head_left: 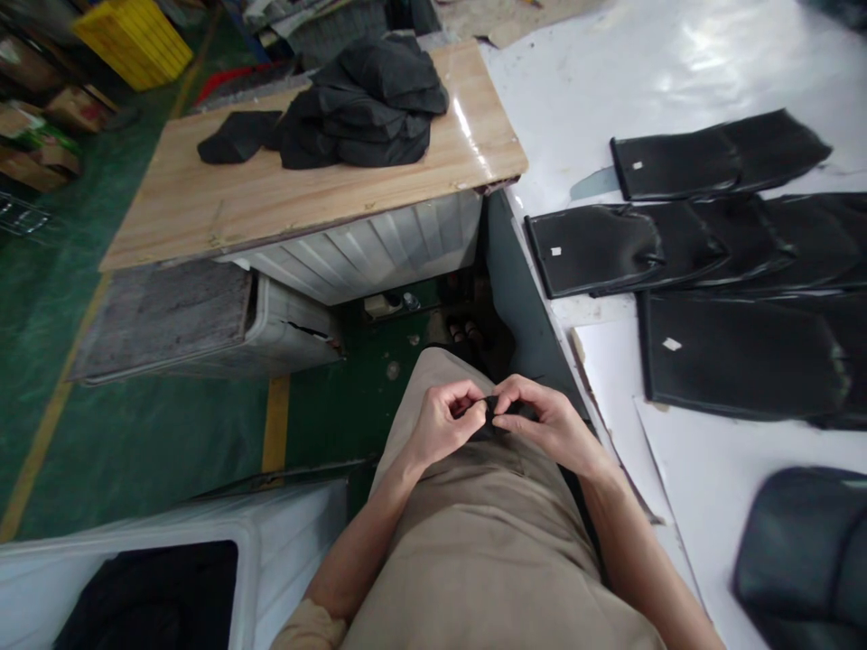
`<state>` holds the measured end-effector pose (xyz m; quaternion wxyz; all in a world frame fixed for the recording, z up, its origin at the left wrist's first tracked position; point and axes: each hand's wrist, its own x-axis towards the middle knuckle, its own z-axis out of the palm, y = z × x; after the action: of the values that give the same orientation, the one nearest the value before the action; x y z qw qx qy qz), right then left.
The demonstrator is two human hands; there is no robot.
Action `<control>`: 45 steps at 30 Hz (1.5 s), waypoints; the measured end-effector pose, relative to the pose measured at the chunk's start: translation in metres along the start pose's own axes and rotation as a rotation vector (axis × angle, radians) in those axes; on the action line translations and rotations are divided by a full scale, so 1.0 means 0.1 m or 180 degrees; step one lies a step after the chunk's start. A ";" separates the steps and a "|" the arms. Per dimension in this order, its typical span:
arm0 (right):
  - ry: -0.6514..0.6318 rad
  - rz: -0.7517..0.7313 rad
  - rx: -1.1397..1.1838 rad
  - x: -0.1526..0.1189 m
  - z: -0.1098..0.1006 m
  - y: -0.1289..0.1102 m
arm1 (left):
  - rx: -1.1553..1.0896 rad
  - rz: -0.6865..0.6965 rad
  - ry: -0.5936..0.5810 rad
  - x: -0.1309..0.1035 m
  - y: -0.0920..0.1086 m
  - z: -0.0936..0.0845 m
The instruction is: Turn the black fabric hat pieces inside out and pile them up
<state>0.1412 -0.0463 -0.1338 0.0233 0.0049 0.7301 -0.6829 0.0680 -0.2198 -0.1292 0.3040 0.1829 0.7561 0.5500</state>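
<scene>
Presently, left hand (442,428) curled nearly closed, right hand (550,422) slightly wider, both pinching one small black piece (489,405).

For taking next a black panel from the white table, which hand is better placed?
Probably the right hand: it is nearer the white table and black panels. The left hand lies farther; both hold a dark piece.

yellow crate (132,45) | cardboard boxes (79,109) nearby | green floor (182,442), yellow line (275,424)
</scene>
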 end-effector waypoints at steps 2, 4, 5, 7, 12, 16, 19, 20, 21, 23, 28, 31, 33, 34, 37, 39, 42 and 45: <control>0.0213 -0.0019 -0.0026 0.01 0.05 0.00 | -0.0009 0.0072 -0.0003 0.01 0.00 0.00; 0.0352 -0.0013 -0.0053 0.02 0.10 0.00 | -0.0001 0.0180 -0.0022 0.01 0.02 -0.02; 0.0408 0.0001 -0.0053 0.02 0.11 0.00 | 0.0015 0.0238 -0.0059 0.01 0.03 -0.03; 0.0517 0.0031 -0.0018 0.02 0.14 0.01 | 0.0097 0.0338 -0.0206 0.01 0.07 -0.06; 0.0664 0.0012 0.0147 0.02 0.14 0.01 | 0.0507 0.0528 -0.0375 0.00 0.10 -0.09; 0.0656 0.0038 0.0158 0.02 0.13 -0.01 | 0.0774 0.0648 -0.0351 0.00 0.07 -0.10; 0.0600 0.0081 0.0169 0.01 0.12 -0.02 | 0.0839 0.0727 -0.0342 0.01 0.06 -0.11; 0.0577 0.0088 0.0183 0.01 0.11 -0.02 | 0.0839 0.0739 -0.0363 0.01 0.06 -0.11; 0.0557 0.0093 0.0198 0.01 0.11 -0.02 | 0.0838 0.0749 -0.0397 0.01 0.06 -0.12; 0.0526 0.0110 0.0220 0.00 0.11 -0.01 | 0.0846 0.0784 -0.0466 0.02 0.05 -0.13; 0.0495 0.0085 0.0199 0.00 0.13 0.00 | 0.0897 0.0965 -0.0528 0.03 0.03 -0.17; 0.0454 0.0051 0.0073 0.01 0.12 -0.04 | 0.0882 0.0955 -0.0629 0.02 0.06 -0.19; 0.0350 0.0036 -0.0016 0.01 0.11 -0.09 | 0.0847 0.0867 -0.0708 0.02 0.11 -0.20; 0.0285 0.0024 -0.0052 0.02 0.11 -0.11 | 0.0842 0.0831 -0.0715 0.01 0.13 -0.20; 0.0150 -0.0028 -0.0120 0.04 0.10 -0.16 | 0.0786 0.0837 -0.0674 0.02 0.18 -0.20; 0.0089 -0.0094 -0.0156 0.05 0.09 -0.16 | 0.0661 0.0895 -0.0696 0.02 0.18 -0.22; -0.0035 -0.0192 -0.0291 0.06 0.05 -0.10 | 0.0455 0.0942 -0.0734 0.03 0.16 -0.31; -0.0020 -0.0254 -0.0320 0.05 0.01 -0.02 | 0.0284 0.0916 -0.0669 0.00 0.14 -0.42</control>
<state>0.1363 -0.0471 -0.1321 -0.0014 -0.0276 0.7630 -0.6458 0.0395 -0.2453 -0.1071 0.2911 0.3590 0.7098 0.5316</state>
